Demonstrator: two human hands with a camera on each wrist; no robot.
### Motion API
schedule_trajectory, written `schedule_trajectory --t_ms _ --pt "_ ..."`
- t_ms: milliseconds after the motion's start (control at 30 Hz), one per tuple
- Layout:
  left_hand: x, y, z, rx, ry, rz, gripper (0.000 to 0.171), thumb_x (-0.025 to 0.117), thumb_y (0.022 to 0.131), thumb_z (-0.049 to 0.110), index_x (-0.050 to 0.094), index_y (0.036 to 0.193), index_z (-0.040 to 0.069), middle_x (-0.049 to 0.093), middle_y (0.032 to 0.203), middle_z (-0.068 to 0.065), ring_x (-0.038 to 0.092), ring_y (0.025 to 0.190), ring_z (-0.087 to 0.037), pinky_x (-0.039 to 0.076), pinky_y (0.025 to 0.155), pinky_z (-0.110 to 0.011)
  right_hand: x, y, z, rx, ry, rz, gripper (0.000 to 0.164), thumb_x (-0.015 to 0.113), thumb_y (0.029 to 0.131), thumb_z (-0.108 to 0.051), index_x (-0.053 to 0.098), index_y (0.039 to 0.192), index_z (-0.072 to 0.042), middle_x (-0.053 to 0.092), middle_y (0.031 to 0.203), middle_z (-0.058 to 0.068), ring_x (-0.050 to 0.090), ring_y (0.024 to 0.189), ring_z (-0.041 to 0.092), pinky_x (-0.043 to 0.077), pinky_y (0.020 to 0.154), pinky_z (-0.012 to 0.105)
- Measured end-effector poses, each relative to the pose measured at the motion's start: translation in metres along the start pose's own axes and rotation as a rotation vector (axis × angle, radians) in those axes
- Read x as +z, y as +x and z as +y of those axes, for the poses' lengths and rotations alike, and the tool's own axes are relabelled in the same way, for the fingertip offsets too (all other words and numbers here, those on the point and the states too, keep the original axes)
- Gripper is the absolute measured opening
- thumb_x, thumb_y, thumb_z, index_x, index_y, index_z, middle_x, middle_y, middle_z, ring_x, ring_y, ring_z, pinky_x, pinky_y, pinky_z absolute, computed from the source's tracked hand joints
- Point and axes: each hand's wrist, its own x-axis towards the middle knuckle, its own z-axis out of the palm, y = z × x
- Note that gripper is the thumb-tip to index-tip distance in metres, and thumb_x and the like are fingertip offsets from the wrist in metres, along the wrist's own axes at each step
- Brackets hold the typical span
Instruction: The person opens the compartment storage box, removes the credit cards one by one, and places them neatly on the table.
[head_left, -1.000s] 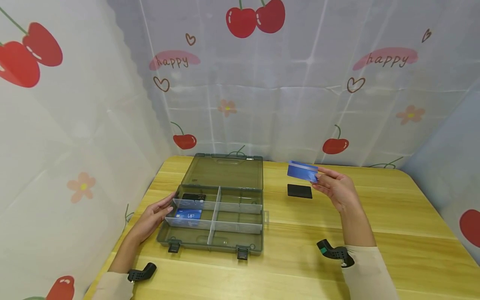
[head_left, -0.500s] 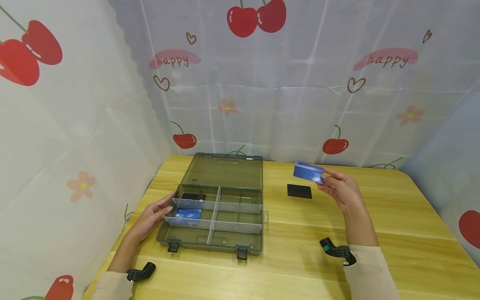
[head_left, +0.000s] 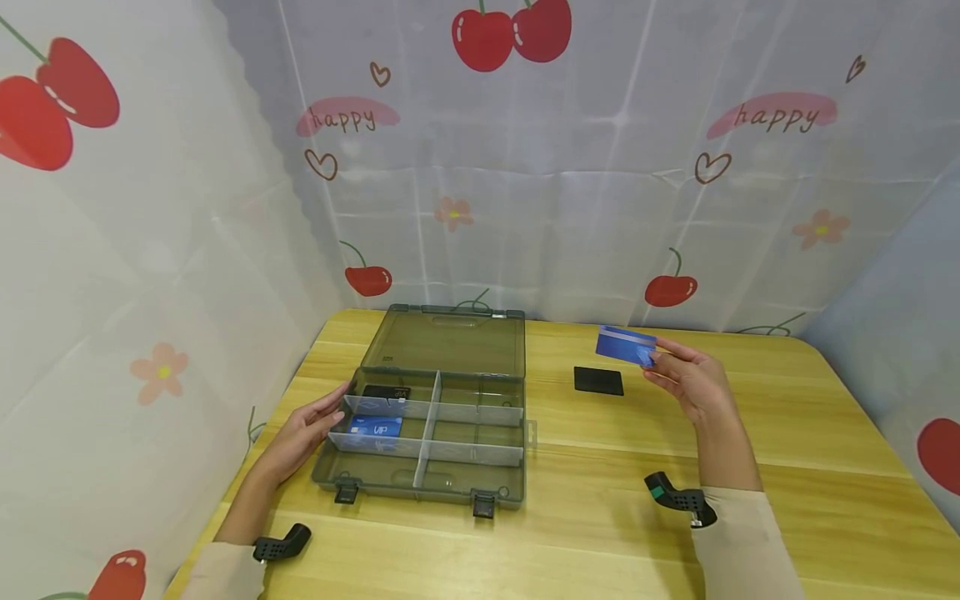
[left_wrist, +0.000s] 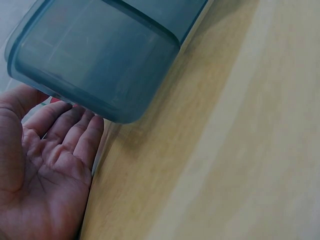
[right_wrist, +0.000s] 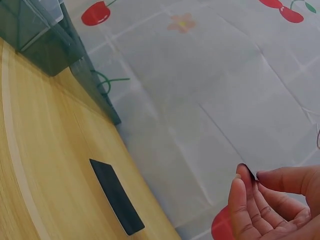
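Note:
Between thumb and fingers, my right hand (head_left: 693,381) pinches a blue card (head_left: 625,345) with a pale stripe, raised above the back of the table. In the right wrist view that card shows only as a thin dark edge (right_wrist: 250,172) at the fingertips. A black card (head_left: 598,381) lies flat below and left of it. My left hand (head_left: 303,435) rests against the left side of the open compartment box (head_left: 474,498), fingers fairly straight, thumb at the rim. Inside its left column sit a black VIP card (head_left: 386,392) at the back and a blue VIP card (head_left: 377,427) in the middle.
The box's hinged lid (head_left: 453,342) lies back toward the curtain (head_left: 555,242). Two latches, one of them the right latch (head_left: 483,506), hang at the front. White dividers (head_left: 429,429) split the box into several compartments. The wooden table (head_left: 585,533) extends right.
My right hand has drifted a little to the right with the blue card, slightly farther from the box. The left hand has stayed at the box's side, and the black card has not moved.

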Motion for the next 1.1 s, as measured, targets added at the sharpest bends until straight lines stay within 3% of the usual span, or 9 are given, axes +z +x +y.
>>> schedule_trajectory --t_ms 100,300,533,767,1100 --pt "0.000 0.000 0.000 -0.001 0.003 0.000 0.062 0.051 0.108 0.017 0.023 0.162 0.005 0.008 0.169 -0.015 -0.002 0.154 -0.036 0.005 0.118 -0.061 -0.002 0.000 0.000 0.000 -0.008 0.025 0.047 0.065 0.098 -0.003 0.054 0.144 -0.002 0.066 0.103 -0.001 0.073 0.081 0.015 0.060 0.077 0.027" --pt "0.001 -0.001 0.000 -0.005 0.002 -0.001 0.062 0.051 0.108 0.016 0.023 0.162 0.006 0.008 0.169 -0.015 -0.002 0.154 -0.036 0.006 0.117 -0.061 -0.008 0.000 0.003 0.012 0.041 0.089 0.025 0.066 0.096 0.001 0.072 0.118 -0.009 0.071 0.089 -0.001 0.073 0.076 0.016 0.061 0.073 0.028" --pt "0.000 -0.001 -0.001 0.002 0.004 -0.006 0.061 0.050 0.108 0.016 0.022 0.162 0.006 0.007 0.169 -0.015 -0.002 0.154 -0.036 0.005 0.117 -0.061 -0.019 0.004 0.006 0.040 0.034 0.126 0.028 0.066 0.096 0.000 0.070 0.122 -0.010 0.069 0.090 -0.003 0.073 0.076 0.016 0.060 0.075 0.027" --pt "0.003 0.005 0.003 0.006 0.003 -0.014 0.063 0.051 0.108 0.017 0.022 0.162 0.006 0.007 0.169 -0.013 -0.003 0.154 -0.035 0.006 0.118 -0.059 -0.035 0.007 0.002 0.055 0.071 0.134 0.023 0.067 0.095 0.002 0.079 0.105 -0.015 0.071 0.090 -0.003 0.073 0.076 0.015 0.061 0.074 0.028" --pt "0.001 0.001 0.001 -0.008 0.006 -0.004 0.062 0.050 0.108 0.016 0.021 0.162 0.006 0.005 0.169 -0.015 -0.004 0.154 -0.036 0.004 0.117 -0.062 -0.052 0.007 0.004 0.066 0.032 0.185 0.021 0.069 0.095 0.000 0.077 0.106 -0.015 0.071 0.087 -0.003 0.075 0.076 0.017 0.060 0.076 0.030"
